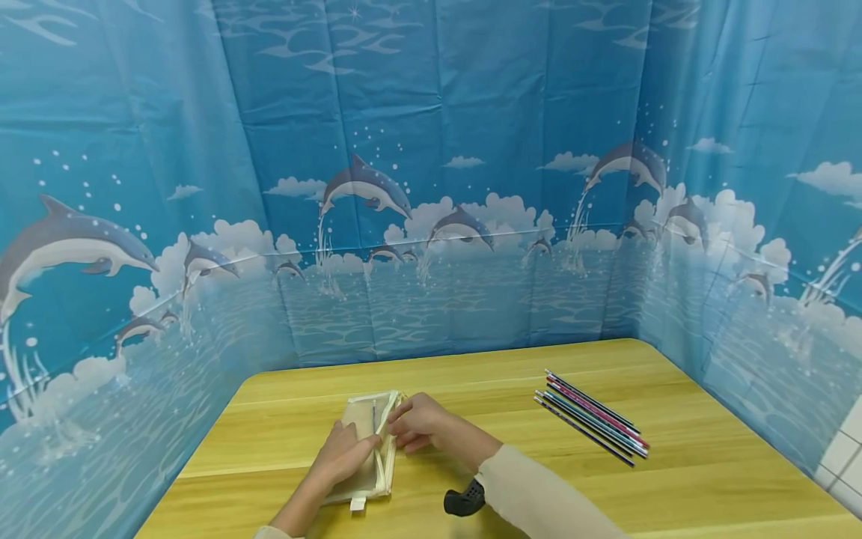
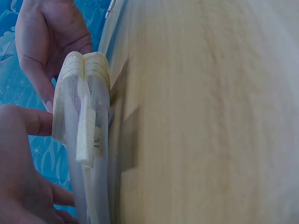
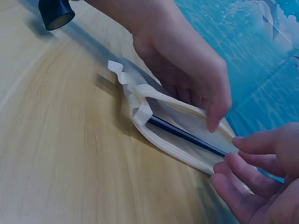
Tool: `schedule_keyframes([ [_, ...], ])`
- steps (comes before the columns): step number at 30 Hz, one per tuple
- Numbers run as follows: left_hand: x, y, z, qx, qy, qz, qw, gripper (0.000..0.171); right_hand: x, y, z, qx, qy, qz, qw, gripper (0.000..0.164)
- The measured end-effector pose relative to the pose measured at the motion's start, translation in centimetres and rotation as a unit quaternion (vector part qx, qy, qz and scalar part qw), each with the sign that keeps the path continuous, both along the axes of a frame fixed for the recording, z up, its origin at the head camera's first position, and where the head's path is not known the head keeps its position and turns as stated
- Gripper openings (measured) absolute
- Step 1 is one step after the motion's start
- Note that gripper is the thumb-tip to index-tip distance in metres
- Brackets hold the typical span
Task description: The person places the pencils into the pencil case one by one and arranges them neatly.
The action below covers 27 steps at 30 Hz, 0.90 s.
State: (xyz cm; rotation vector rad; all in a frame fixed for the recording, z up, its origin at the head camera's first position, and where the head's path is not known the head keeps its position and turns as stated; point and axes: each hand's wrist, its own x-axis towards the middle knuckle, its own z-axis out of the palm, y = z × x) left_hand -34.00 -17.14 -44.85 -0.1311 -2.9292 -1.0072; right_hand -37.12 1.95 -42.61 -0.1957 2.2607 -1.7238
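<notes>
A pale, see-through mesh pencil case (image 1: pixel 360 475) with cream zipper edging lies on the table, its mouth gaping along the right side. One dark pencil (image 3: pixel 187 136) lies inside it. My left hand (image 1: pixel 343 451) rests across the case, and its thumb hooks the upper rim of the mouth while its fingers bear on the mesh. At the case's right edge is my right hand (image 1: pixel 419 423). Its thumb and fingers are loosely bent and spread around the mouth, overlapping the pencil's far end in the right wrist view.
Several pencils (image 1: pixel 592 415), dark, pinkish-red and light blue, lie side by side on the right of the yellow wooden table (image 1: pixel 485 382). A dolphin-print curtain (image 1: pixel 431 299) hangs behind and along the sides. Below the right sleeve (image 1: pixel 532 486) a black device (image 1: pixel 465 500) juts out.
</notes>
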Motion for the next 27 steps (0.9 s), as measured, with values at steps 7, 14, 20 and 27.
schedule_keyframes([
  [7, 0.1, 0.0, 0.1, -0.003, 0.006, -0.001, 1.0000, 0.084, -0.2, 1.3, 0.9, 0.003, 0.005, 0.019, 1.000, 0.021],
  [14, 0.3, 0.1, 0.2, -0.008, 0.005, 0.000, 1.0000, 0.085, 0.1, 2.9, 1.8, -0.007, 0.008, 0.047, 0.999, 0.030],
  [20, 0.2, 0.1, 0.2, -0.008, 0.004, 0.000, 1.0000, 0.084, -0.1, 4.6, 2.4, 0.000, 0.020, 0.074, 0.997, 0.038],
  [27, 0.2, 0.1, 0.2, -0.007, 0.002, 0.000, 1.0000, 0.085, -0.2, 7.0, 3.0, 0.028, 0.039, 0.095, 0.994, 0.035],
])
